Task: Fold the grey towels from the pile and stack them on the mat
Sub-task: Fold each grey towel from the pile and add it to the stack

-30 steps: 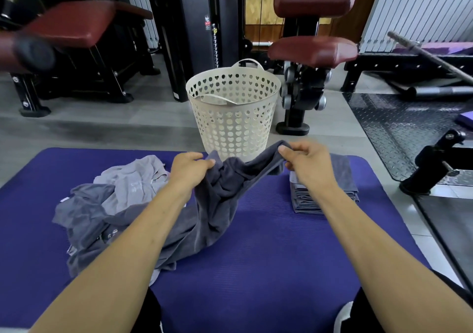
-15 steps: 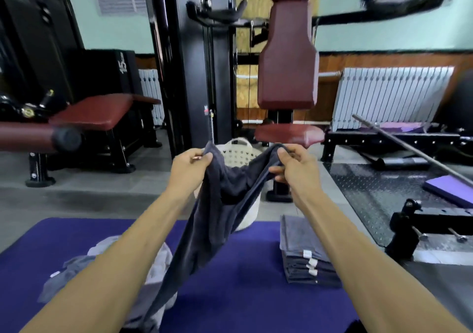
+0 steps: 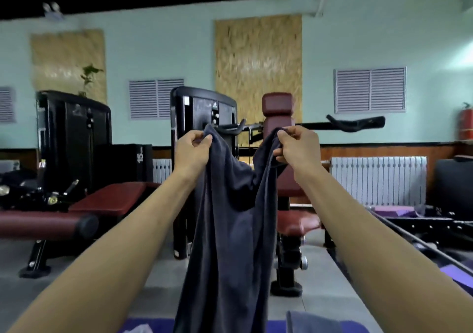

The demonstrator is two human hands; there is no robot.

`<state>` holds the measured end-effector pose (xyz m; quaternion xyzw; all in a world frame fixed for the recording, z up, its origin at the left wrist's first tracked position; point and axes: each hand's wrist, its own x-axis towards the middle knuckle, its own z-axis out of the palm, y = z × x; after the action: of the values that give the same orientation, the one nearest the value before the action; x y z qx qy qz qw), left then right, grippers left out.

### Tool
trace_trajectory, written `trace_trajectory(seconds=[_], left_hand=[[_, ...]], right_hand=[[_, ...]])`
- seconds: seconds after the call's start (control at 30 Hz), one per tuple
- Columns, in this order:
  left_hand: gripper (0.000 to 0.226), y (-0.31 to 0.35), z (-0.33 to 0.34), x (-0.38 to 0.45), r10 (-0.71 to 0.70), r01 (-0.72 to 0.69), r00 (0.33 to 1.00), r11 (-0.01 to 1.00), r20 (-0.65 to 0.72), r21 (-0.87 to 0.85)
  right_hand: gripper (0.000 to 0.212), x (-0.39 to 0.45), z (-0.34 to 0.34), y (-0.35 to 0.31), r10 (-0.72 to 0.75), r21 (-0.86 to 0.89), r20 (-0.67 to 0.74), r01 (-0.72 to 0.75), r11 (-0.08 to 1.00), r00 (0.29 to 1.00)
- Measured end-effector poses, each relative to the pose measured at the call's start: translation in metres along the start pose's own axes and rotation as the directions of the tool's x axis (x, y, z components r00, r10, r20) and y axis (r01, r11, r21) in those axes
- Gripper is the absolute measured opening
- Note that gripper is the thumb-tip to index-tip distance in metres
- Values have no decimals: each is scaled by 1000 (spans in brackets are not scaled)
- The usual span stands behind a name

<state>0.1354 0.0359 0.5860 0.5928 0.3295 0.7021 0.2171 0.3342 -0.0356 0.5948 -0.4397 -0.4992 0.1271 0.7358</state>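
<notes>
A dark grey towel (image 3: 230, 230) hangs in front of me at chest height, sagging in the middle and reaching down past the bottom edge of the view. My left hand (image 3: 192, 150) pinches its top left corner. My right hand (image 3: 297, 148) grips the top right corner. Both arms are stretched forward and raised. Only the top of the folded towel stack (image 3: 312, 323) shows at the bottom right, on a strip of the purple mat (image 3: 151, 326). A light scrap of the towel pile (image 3: 139, 329) peeks in at the bottom edge. The towel hides the white basket.
A dark red padded seat machine (image 3: 289, 220) stands straight ahead behind the towel. A red bench (image 3: 112, 199) and a black weight stack (image 3: 74, 138) stand at the left. A barbell (image 3: 414, 245) and black frames lie at the right, with a white radiator (image 3: 378, 179) behind.
Both hands have lifted the towel from mat level up to chest height, and my view has tilted up, so the mat, pile, basket and stack have slid mostly out of sight.
</notes>
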Motion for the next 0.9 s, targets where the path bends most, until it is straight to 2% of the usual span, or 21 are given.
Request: trace_trajectory(seconds=[0.1,0.2,0.27,0.3,0.37,0.43,0.57,0.7,0.77,0.83,0.9], left_hand=[[5,17,5,1,1,-7,996,997,-85,-75],[6,24,5,2,-2,-16,988,993,-154,-116],[8,27,4,3,1,-14,988,996,-156,-85],[9,28,4,4,-2,-4,992,999,-122,-45],[15,30,2,5,-46,46,999,999,9,25],[15,32,1,4,-90,85,986,995,140,46],[16,28,7,3,-75,55,975,993,210,102],[13,16,3,6,-117,-1,949,928,294,372],[16,10,-1,8,-93,-32,949,922,302,385],[8,6,-5,10,-66,-40,957,934,281,355],[5,4,-5,8,-94,-21,950,932,297,362]], right_hand=[[18,7,-4,-18,-50,-1,-40,50,999,998],[18,10,-10,-23,-231,-168,-160,204,965,960],[17,10,-16,-24,-301,-240,-153,260,935,941],[16,11,-20,-24,-294,-268,-96,260,928,951],[15,12,-29,-27,-211,-377,110,237,895,971],[15,11,-36,-33,-141,-482,262,255,838,955],[12,9,-45,-36,-99,-398,273,206,894,957],[15,7,-56,-24,-6,-518,331,187,835,944],[13,6,-60,-15,-72,-503,284,212,838,956],[13,6,-61,-7,-141,-469,227,235,851,964],[14,6,-59,0,-123,-509,255,242,826,959]])
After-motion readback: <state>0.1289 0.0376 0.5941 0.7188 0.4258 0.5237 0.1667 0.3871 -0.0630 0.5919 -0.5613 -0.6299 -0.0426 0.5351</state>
